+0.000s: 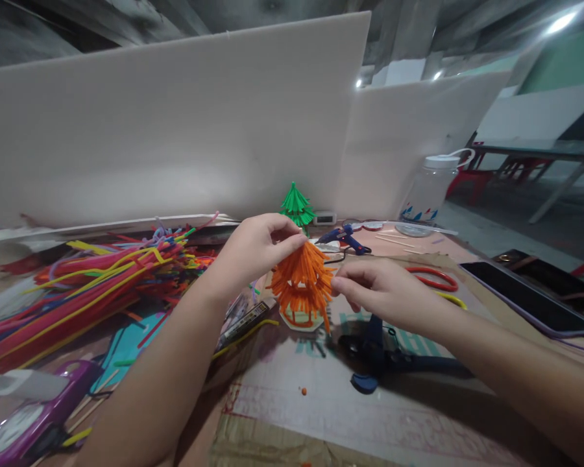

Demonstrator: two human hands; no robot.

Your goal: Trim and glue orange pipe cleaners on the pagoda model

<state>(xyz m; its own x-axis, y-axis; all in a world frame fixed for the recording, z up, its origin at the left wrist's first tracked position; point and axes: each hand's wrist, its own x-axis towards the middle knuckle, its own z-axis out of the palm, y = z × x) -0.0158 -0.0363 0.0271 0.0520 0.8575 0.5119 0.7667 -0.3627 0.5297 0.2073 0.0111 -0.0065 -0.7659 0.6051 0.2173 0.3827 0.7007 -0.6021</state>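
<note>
An orange tiered tree of fuzzy stems [302, 279] stands upright on a pale base [292, 322] in the middle of the work surface. My left hand [267, 245] pinches the top of this tree between thumb and fingers. At its right edge, my right hand [370, 287] is closed with thumb and fingertips together beside the orange strands; whatever they may hold is too small to make out. A small green tree [296, 206] rises behind the orange one.
Bundled colourful stems [107, 285] and a purple glue gun [43, 408] lie left. Blue-handled pliers [384, 357] are under my right forearm. Behind sit a blue glue gun [346, 239] and clear bottle [425, 191]; a phone [528, 297] lies right.
</note>
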